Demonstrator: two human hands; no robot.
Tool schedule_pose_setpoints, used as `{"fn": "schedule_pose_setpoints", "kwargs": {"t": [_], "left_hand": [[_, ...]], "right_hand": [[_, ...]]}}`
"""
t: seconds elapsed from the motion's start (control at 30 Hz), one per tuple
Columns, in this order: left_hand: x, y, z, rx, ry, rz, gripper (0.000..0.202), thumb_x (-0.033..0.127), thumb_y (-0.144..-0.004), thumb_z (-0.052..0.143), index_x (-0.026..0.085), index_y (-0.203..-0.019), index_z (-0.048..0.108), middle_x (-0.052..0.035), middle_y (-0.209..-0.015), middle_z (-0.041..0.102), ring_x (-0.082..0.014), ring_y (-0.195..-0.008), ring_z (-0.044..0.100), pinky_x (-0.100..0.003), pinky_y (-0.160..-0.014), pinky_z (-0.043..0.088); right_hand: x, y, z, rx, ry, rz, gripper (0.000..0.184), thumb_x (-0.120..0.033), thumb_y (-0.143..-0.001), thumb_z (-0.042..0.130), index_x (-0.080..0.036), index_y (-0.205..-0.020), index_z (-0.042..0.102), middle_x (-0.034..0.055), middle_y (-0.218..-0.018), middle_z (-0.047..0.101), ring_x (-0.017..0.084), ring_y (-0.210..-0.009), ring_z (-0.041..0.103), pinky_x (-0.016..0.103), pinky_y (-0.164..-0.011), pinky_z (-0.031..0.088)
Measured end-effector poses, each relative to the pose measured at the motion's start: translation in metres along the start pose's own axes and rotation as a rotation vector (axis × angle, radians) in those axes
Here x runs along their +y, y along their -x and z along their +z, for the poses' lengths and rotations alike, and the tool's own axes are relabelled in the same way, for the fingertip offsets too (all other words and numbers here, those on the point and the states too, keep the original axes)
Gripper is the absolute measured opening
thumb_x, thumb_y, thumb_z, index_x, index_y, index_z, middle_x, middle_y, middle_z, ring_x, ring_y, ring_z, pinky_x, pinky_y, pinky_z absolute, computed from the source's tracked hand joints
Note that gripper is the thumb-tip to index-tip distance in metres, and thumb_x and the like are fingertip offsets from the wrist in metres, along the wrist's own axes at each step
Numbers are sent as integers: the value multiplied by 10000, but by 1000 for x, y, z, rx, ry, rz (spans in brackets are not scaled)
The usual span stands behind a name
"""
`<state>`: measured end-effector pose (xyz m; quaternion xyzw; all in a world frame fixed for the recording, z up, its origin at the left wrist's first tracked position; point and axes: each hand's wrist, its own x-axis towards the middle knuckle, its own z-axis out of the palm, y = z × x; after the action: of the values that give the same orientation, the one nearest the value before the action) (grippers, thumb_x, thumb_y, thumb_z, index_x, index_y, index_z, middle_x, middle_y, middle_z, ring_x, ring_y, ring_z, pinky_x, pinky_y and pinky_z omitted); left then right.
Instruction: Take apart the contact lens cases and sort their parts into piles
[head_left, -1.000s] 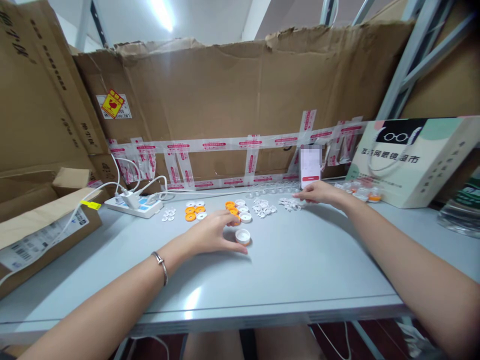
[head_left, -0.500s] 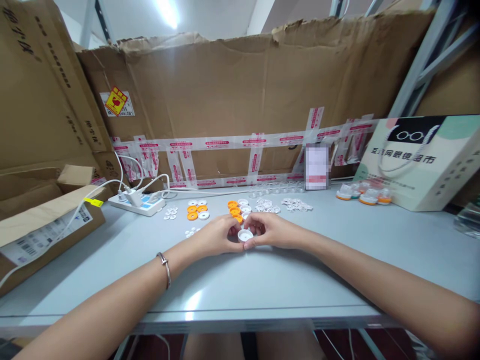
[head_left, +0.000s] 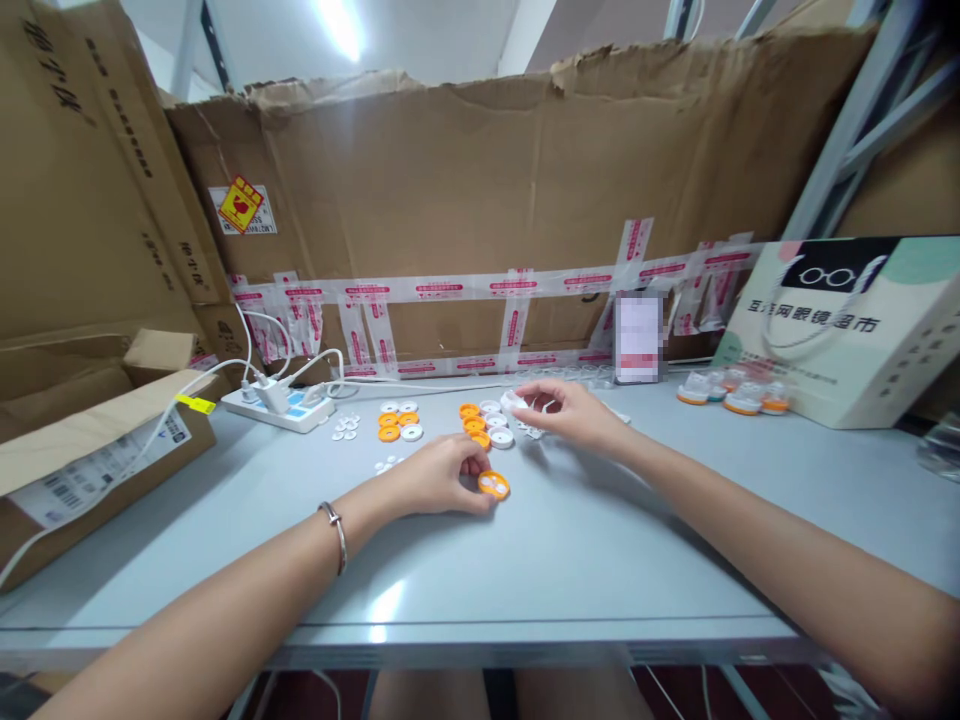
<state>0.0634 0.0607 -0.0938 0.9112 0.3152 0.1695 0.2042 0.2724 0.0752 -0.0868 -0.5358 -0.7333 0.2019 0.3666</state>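
My left hand [head_left: 450,475] rests low over the table, with thumb and fingers closed on the edge of an orange round disc [head_left: 493,486]. Small white parts show inside that disc. Farther back, my right hand [head_left: 568,412] pinches a white round cap [head_left: 513,402] between thumb and fingers, above loose white small parts [head_left: 529,429]. Between the hands lie orange rings [head_left: 470,411] and white rings [head_left: 500,437] in two columns. To the left sits another group of orange discs [head_left: 388,434] and white discs [head_left: 411,433].
Tiny white pieces [head_left: 346,427] lie near a white power strip [head_left: 285,405] with cables. An open carton [head_left: 112,460] stands at left, a large cardboard panel [head_left: 450,190] behind. At right are finished-looking orange-and-clear pieces [head_left: 742,400] and a paper bag [head_left: 817,345].
My right hand has moved back and right, carrying the white cap away from my left hand. The orange disc now shows at my left fingertips, where the white cap was.
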Motion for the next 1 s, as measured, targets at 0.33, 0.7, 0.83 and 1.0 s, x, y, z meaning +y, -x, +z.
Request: {"fn": "schedule_pose_setpoints", "kwargs": {"t": [0.33,0.7,0.83,1.0], "left_hand": [[-9,1,2,19,-35,36,201,284,-662,602,174,-829,576,4,-773,556,-124,-715,491,-215,-638,374],[-7,2,1,7,-48,53,180,286,-684,590,171,-821,577,1,-754,545,-129,-719,486,-217,-638,370],[-8,2,1,9,-51,53,183,290,-688,592,172,-827,579,0,-751,545,-130,-717,485,-215,-633,371],[-8,1,-1,-1,-61,63,185,293,-697,592,177,-840,582,4,-754,552,-125,-707,493,-214,-629,370]], "right_hand": [[16,-59,20,-69,385,-51,332,-382,-697,610,-155,-935,658,77,-941,605,195,-862,550,269,-763,412],[25,-64,27,-53,345,19,411,-464,-692,591,-157,-957,654,83,-981,637,225,-910,560,302,-786,416],[9,-56,17,7,249,-4,412,-459,-745,528,-153,-1007,614,72,-1047,615,177,-916,549,262,-784,419],[-15,-24,-3,-241,35,-108,317,-437,-742,528,-165,-870,630,39,-860,649,152,-764,560,256,-670,422]]}}
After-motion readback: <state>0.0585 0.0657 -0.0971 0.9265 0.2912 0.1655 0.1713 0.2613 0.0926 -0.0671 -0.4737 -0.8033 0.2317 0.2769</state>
